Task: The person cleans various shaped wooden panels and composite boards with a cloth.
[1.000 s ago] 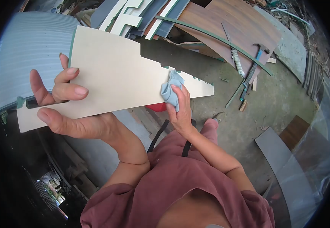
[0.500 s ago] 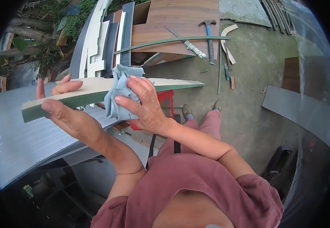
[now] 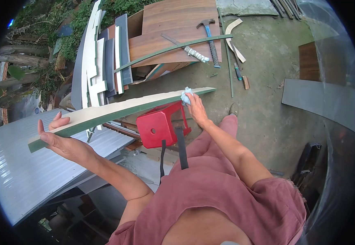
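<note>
A long board (image 3: 116, 110), cream on its upper face with a green edge, slants across the view and tapers toward the right. My left hand (image 3: 65, 141) grips its wide left end, with the thumb on the green edge and the fingers over the far side. Near the narrow right end, my right hand (image 3: 196, 108) is closed on a crumpled light blue cloth (image 3: 186, 96), which rests against the board. Below the board stands a red stool (image 3: 155, 127).
A hammer (image 3: 210, 43), a blade with a wrapped handle (image 3: 194, 54) and a thin green strip (image 3: 165, 50) lie on brown panels (image 3: 177, 20). White and grey strips (image 3: 100, 65) are stacked farther left. A corrugated sheet (image 3: 26, 171) is under my left hand.
My right hand and the cloth have moved right along the board toward its narrow end. The board's left end sits lower in view, and the red stool shows more fully.
</note>
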Available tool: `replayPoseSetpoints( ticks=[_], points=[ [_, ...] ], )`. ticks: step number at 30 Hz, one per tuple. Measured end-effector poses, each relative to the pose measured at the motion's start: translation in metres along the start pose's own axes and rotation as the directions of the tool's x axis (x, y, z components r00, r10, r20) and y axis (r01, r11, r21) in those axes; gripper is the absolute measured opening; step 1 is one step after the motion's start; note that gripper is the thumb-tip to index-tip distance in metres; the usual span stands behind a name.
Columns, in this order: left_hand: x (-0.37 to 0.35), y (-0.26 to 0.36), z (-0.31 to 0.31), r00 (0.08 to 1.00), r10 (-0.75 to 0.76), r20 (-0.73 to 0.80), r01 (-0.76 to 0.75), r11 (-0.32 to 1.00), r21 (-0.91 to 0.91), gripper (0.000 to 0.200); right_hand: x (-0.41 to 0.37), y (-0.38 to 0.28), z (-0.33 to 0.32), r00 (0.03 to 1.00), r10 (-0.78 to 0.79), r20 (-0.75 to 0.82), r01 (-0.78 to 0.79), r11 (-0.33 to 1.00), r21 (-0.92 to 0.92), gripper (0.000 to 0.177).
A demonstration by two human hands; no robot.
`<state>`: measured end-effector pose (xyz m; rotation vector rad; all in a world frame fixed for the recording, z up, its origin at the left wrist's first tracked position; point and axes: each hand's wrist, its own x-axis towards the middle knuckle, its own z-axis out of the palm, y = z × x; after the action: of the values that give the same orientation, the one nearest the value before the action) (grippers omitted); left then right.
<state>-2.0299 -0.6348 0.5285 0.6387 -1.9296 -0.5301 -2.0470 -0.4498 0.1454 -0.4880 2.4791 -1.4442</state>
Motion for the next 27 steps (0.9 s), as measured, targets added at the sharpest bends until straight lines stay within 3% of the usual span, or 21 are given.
replayPoseSetpoints(
  ticks=[1,3,5,7,11,13,14,16,17,19,21,27],
  points=[
    [0.001,-0.002,-0.003,1.0,0.0,-0.016,0.0,1.0,0.0,0.062,-0.003,0.028,0.005,0.973,0.214,0.09,-0.213,0.977,-0.022,0.052],
    [0.002,-0.008,-0.009,0.999,0.02,0.05,-0.018,0.999,-0.048,0.068,-0.009,0.072,0.004,0.771,0.574,0.275,-0.576,0.813,-0.082,0.05],
    [-0.004,-0.007,-0.011,1.0,-0.005,-0.007,0.004,0.994,-0.112,0.058,-0.025,0.096,0.007,0.762,0.587,0.274,-0.642,0.743,0.19,0.051],
    [-0.008,-0.015,-0.019,0.997,0.048,0.063,-0.035,0.982,-0.184,0.044,-0.028,0.054,-0.023,0.828,0.494,0.267,-0.546,0.818,0.179,0.052],
    [-0.016,0.007,-0.027,0.99,0.127,0.061,-0.098,0.93,-0.353,0.019,-0.029,-0.025,-0.058,0.956,0.21,0.205,-0.249,0.951,0.186,0.05],
    [-0.023,0.016,-0.026,0.982,0.179,0.053,-0.144,0.908,-0.395,0.023,-0.027,-0.07,-0.074,0.983,0.029,0.183,-0.056,0.988,0.145,0.053],
    [-0.028,0.02,-0.023,0.977,0.207,0.058,-0.165,0.896,-0.413,0.027,-0.027,-0.088,-0.076,0.969,-0.031,0.245,-0.004,0.99,0.143,0.053],
    [-0.037,0.03,-0.023,0.963,0.264,0.057,-0.214,0.876,-0.431,0.037,-0.028,-0.11,-0.082,0.969,-0.145,0.201,0.169,0.98,-0.103,0.056],
    [-0.04,0.032,-0.02,0.942,0.334,0.026,-0.294,0.863,-0.41,0.04,-0.028,-0.109,-0.085,0.962,-0.167,0.216,0.195,0.974,-0.115,0.056],
    [-0.047,0.038,-0.019,0.944,0.329,0.024,-0.279,0.834,-0.476,0.042,-0.026,-0.102,-0.087,0.929,-0.23,0.291,0.271,0.957,-0.106,0.065],
    [-0.054,0.044,-0.021,0.946,0.322,0.028,-0.256,0.8,-0.544,0.043,-0.032,-0.092,-0.085,0.949,-0.257,0.181,0.29,0.938,-0.19,0.058],
    [-0.061,0.032,-0.041,0.947,0.32,0.011,-0.248,0.754,-0.609,0.034,-0.035,-0.091,-0.078,0.943,-0.267,0.198,0.314,0.91,-0.269,0.056]
  ],
)
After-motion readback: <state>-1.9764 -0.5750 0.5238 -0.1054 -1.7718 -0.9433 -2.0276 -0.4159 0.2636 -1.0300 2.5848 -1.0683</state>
